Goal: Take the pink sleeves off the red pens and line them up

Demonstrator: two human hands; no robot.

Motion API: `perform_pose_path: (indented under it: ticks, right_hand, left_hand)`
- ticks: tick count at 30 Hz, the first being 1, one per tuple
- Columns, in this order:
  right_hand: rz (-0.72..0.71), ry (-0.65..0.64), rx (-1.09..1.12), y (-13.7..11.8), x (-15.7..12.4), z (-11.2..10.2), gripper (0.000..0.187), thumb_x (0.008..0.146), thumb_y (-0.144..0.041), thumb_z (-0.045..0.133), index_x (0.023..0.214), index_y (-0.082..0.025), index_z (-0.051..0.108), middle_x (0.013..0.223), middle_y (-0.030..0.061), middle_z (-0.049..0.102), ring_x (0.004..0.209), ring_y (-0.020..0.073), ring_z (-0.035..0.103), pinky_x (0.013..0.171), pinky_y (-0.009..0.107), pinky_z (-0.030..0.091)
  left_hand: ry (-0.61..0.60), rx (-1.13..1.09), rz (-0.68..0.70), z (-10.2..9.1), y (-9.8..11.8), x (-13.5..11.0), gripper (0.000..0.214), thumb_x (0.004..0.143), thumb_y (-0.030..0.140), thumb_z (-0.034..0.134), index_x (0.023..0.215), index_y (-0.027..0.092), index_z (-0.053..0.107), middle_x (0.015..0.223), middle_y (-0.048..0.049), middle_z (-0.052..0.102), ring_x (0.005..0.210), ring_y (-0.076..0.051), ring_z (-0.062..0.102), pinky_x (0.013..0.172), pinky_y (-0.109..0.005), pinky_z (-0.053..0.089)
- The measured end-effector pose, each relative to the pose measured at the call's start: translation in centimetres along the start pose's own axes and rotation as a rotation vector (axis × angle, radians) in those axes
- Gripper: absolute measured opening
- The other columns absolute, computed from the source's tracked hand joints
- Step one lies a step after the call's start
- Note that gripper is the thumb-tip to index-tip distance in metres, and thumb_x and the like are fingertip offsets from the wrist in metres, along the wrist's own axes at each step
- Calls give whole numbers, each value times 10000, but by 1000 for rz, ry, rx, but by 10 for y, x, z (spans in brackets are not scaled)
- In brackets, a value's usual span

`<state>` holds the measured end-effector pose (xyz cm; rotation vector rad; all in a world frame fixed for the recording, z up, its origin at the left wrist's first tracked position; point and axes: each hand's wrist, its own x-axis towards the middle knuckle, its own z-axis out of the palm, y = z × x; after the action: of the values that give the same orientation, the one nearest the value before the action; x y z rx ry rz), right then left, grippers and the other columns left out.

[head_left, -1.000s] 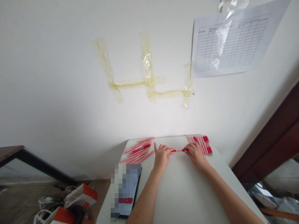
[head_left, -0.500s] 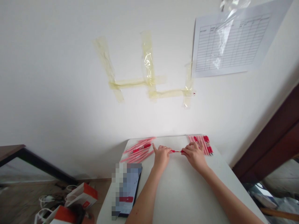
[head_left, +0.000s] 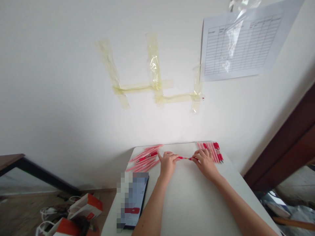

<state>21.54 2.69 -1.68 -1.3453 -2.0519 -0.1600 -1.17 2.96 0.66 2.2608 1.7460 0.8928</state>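
My left hand (head_left: 167, 164) and my right hand (head_left: 205, 162) are both closed on the two ends of one red pen (head_left: 185, 158), held just above the far part of the white table (head_left: 197, 200). A loose heap of pink and red pens (head_left: 145, 158) lies left of my left hand. A neat row of pens (head_left: 214, 151) with red caps lies right of my right hand, close to the table's far right corner.
A tablet (head_left: 134, 200) lies at the table's left edge. The wall carries strips of yellowed tape (head_left: 154, 82) and a printed grid sheet (head_left: 240, 46). White and orange boxes (head_left: 85, 209) and cables sit on the floor at left. A dark wooden door frame (head_left: 287, 144) stands at right.
Both hands have drifted slightly left and closer together along the pen. The view has shifted a little; the pens on the table have not moved.
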Motion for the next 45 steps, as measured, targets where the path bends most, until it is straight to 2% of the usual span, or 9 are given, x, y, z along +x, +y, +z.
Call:
perform_pose_path:
  ticks: [4,8,14,18,23,28,34,40,45]
  right_hand:
    - [15,-19,58,2,-1,3,187,963,-417,540,987,-275,660,1050,62,666,1046,272,556,1054,545,381]
    - [14,7,55,4,-2,6,283,945,-475,559,1135,-289,657,1136,81,643,1116,289,536,1041,527,407]
    - [-14,5,15,8,-4,10,238,964,-429,541,879,-281,707,1182,74,634,1174,305,508,1046,559,395]
    - [-6,-14,55,9,-3,10,177,935,-427,597,940,-272,684,1178,73,635,1157,293,527,1047,541,407]
    - [6,-29,71,7,-4,6,324,916,-530,597,1128,-303,692,1221,84,629,1183,309,521,1062,559,400]
    - [-18,-58,101,7,-4,6,294,980,-449,508,875,-294,736,1201,64,645,1200,293,517,1075,562,398]
    - [-25,-54,175,9,-2,7,169,929,-409,608,940,-263,693,1142,73,662,1149,277,548,1052,522,424]
    - [-8,-68,186,9,-3,6,292,912,-482,623,1103,-273,691,1177,85,650,1175,297,535,1058,533,414]
    - [-8,-88,195,9,-3,6,260,981,-441,517,954,-272,714,1169,73,658,1170,287,535,1063,536,398]
  left_hand:
    - [3,-19,7,0,-2,-1,164,904,295,664,979,393,772,959,12,775,1138,-236,591,1179,-721,-66]
    - [6,-24,2,-1,-1,-1,199,912,261,648,988,399,769,958,21,783,1154,-228,590,1179,-713,-82]
    - [-15,-49,-29,-2,-1,1,212,921,256,634,931,409,781,959,34,792,1171,-219,594,1189,-694,-65]
    - [0,-54,-30,-1,-3,2,226,920,247,635,931,421,779,951,43,792,1182,-223,594,1185,-700,-82]
    - [11,-40,-15,0,-5,2,224,907,248,653,946,433,773,939,44,794,1190,-224,594,1177,-710,-90]
    - [17,-74,-11,-2,-4,2,227,921,251,632,926,425,778,928,41,794,1190,-227,592,1171,-717,-96]
    - [32,-72,-7,0,-6,2,191,918,272,642,922,400,784,940,12,796,1194,-239,594,1168,-731,-82]
    - [49,-96,1,2,-8,2,149,868,281,710,924,396,784,947,6,797,1194,-258,593,1164,-734,-75]
    - [72,-108,-15,2,-7,2,159,893,269,672,891,386,778,948,19,795,1177,-243,611,1176,-706,-68]
